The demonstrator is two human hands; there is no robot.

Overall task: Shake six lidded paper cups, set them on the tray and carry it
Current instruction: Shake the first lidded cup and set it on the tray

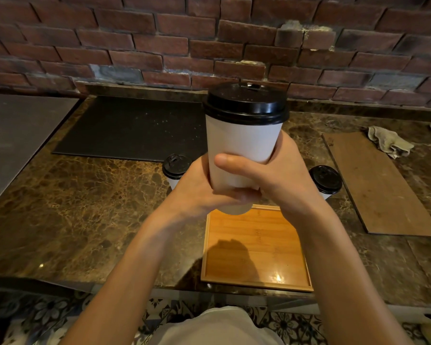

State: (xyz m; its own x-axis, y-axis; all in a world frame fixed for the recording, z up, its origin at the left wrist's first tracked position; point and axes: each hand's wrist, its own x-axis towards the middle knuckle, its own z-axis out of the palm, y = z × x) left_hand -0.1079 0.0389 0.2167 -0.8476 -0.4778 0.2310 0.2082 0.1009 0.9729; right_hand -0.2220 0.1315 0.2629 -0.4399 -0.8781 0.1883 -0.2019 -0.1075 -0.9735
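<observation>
While the wooden tray [256,247] is lying bare on the near counter, the left hand [197,188] and right hand [281,175] are both gripping a lidded paper cup [244,143], holding it above the tray's far edge.

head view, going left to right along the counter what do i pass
grey panel → black mat → left lidded cup → held cup → right lidded cup → wooden plank

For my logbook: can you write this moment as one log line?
left grip: holds cup | right grip: holds same cup | lid: on | tray: below
</observation>
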